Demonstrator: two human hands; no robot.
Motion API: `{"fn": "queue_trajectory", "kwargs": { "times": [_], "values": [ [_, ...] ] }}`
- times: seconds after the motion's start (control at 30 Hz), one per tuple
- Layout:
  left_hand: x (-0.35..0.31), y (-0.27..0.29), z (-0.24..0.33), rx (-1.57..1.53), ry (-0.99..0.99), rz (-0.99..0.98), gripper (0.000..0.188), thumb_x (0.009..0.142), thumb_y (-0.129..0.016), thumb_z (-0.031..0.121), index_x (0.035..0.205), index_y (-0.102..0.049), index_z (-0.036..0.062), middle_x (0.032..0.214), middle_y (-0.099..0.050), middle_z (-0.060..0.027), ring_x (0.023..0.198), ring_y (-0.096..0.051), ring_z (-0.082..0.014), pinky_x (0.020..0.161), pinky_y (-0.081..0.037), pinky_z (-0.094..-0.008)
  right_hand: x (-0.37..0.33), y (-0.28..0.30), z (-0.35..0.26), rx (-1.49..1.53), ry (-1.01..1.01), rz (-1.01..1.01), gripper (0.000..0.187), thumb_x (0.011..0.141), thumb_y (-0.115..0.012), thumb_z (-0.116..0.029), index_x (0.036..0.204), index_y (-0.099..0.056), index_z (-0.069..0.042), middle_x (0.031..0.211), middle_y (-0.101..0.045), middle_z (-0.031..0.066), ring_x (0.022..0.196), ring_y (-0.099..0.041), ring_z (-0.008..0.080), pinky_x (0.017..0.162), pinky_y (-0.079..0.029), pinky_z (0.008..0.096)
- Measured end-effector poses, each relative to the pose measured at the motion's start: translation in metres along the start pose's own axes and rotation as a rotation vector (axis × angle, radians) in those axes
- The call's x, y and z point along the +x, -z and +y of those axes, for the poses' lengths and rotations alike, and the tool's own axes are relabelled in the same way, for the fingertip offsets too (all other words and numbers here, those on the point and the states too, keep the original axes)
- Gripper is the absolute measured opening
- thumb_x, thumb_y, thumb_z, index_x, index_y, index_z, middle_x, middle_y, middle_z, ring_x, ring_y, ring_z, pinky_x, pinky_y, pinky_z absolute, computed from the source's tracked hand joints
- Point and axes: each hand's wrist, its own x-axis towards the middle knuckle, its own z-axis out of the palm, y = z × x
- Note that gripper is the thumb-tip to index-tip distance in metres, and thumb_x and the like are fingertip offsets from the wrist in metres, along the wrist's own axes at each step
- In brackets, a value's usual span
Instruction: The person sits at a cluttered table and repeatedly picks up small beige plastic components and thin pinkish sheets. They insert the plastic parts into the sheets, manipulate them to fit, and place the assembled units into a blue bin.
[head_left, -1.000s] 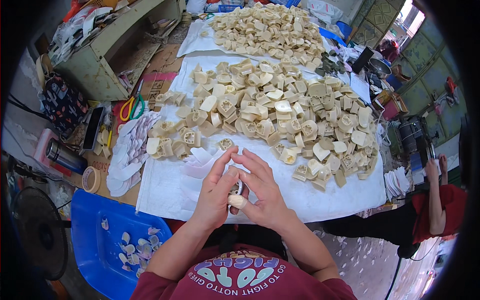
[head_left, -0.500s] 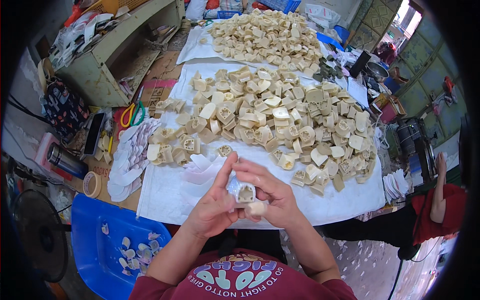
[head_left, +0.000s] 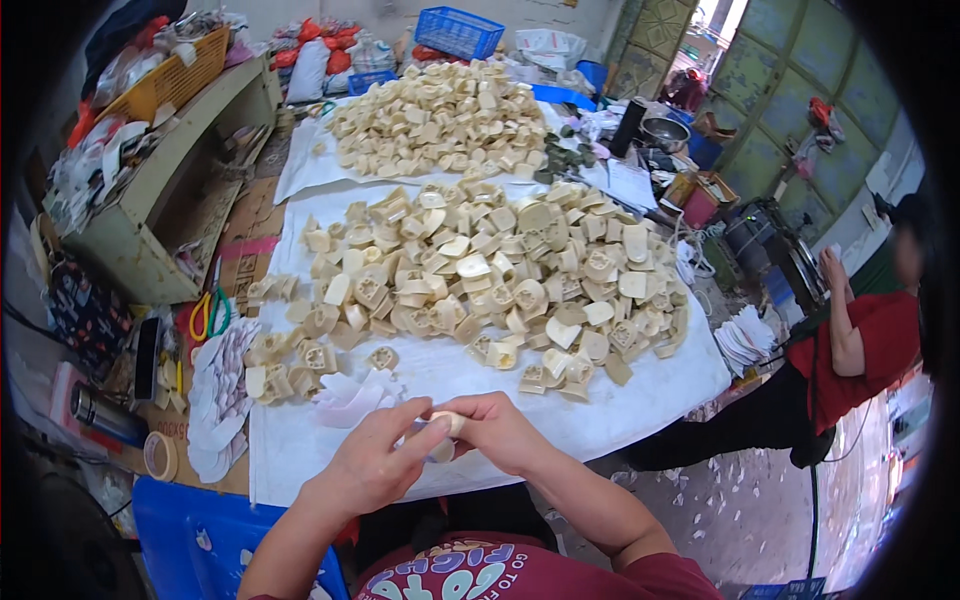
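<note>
In front of my body, at the near edge of the white-covered table, both hands are closed round one small block heel (head_left: 440, 454). It is mostly hidden by the fingers; a whitish, bluish side shows below them. My left hand (head_left: 375, 455) grips it from the left, and my right hand (head_left: 505, 435) pinches it from the right. A cream rounded tip (head_left: 451, 423) shows between the hands, perhaps a cover on the right thumb. Just beyond the hands lie thin white cut pieces (head_left: 350, 398), and a single cream heel (head_left: 382, 358) lies behind them.
A big heap of cream heels (head_left: 480, 270) covers the table's middle, with another heap (head_left: 430, 120) behind. At left are scissors (head_left: 212, 312), a stack of white cutouts (head_left: 218, 390), a tape roll (head_left: 160, 455) and a blue tub (head_left: 200, 520). A person (head_left: 860, 340) in red stands right.
The view has tilted up and turned. The heel's hollow end, visible earlier between spread fingers, is turned out of sight. My fingers have closed in over the heel.
</note>
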Motion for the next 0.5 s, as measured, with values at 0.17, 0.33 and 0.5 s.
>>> {"fn": "queue_trajectory", "kwargs": {
  "times": [0.17, 0.33, 0.5],
  "values": [
    [-0.003, 0.012, 0.001, 0.011, 0.142, -0.088, 0.068, 0.060, -0.076, 0.006, 0.123, -0.055, 0.0008, 0.099, -0.060, -0.0158, 0.088, -0.059, -0.0322, 0.075, -0.049, -0.0396, -0.007, -0.003, 0.001, -0.183, 0.234, 0.015, 0.022, 0.094, -0.061, -0.014, 0.110, -0.067, 0.000, 0.096, -0.070, 0.0034, 0.089, -0.061, 0.0075, 0.080, -0.049, 0.0238],
    [-0.002, 0.007, 0.009, 0.080, 0.225, 0.028, 0.061, 0.058, -0.080, 0.010, 0.115, -0.061, 0.0008, 0.087, -0.059, -0.0128, 0.078, -0.059, -0.0302, 0.069, -0.048, -0.0389, -0.009, -0.011, -0.001, -0.400, 0.386, 0.124, 0.024, 0.096, -0.058, -0.014, 0.113, -0.066, -0.001, 0.102, -0.069, 0.0039, 0.093, -0.061, 0.0089, 0.084, -0.048, 0.0257],
    [-0.004, -0.003, 0.013, -0.004, 0.351, 0.148, 0.059, 0.059, -0.080, 0.012, 0.113, -0.060, -0.0004, 0.082, -0.057, -0.0125, 0.072, -0.057, -0.0298, 0.062, -0.046, -0.0384, -0.001, 0.003, -0.006, -0.208, 0.346, -0.004, 0.026, 0.098, -0.050, -0.015, 0.116, -0.064, -0.002, 0.100, -0.069, 0.0037, 0.093, -0.061, 0.0115, 0.084, -0.048, 0.0278]
  ]
}}
